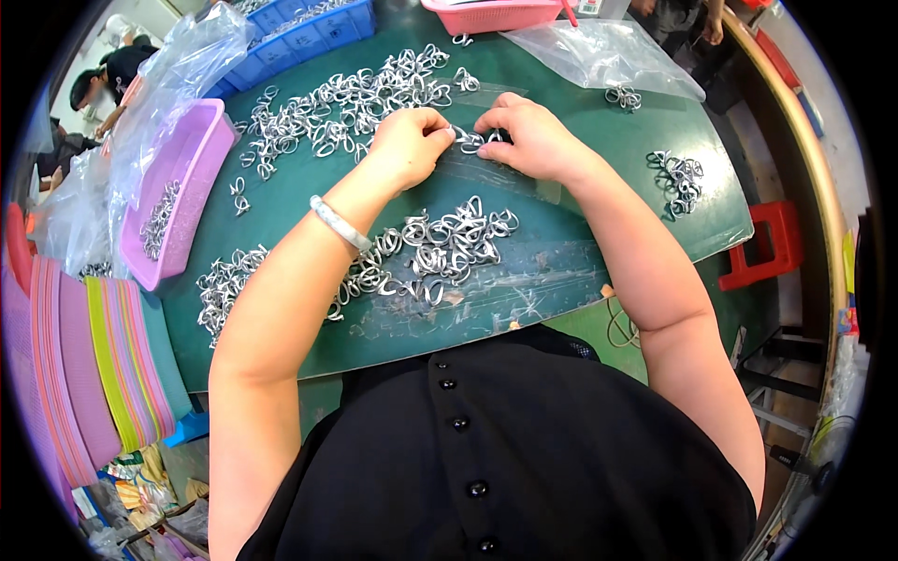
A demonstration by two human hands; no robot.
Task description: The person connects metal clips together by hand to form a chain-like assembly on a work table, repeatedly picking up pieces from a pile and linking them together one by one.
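Stretching bare just beyond the right hand (531, 137), the green table (630, 137) leaves room. Shiny silver looped rings (471, 144) sit between it and the left hand (409, 147), whose fingertips bunch; right ones part; grips I cannot tell.

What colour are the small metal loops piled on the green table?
The metal loops are silver-grey, best seen in the head view.

Rings (456, 251) in piles across the desk (675, 126)
Most lie at back and front, some at right; tray (196, 192) of others at left, crate (304, 49) back left, basket (496, 19) back centre, stool (784, 234) beyond the right edge
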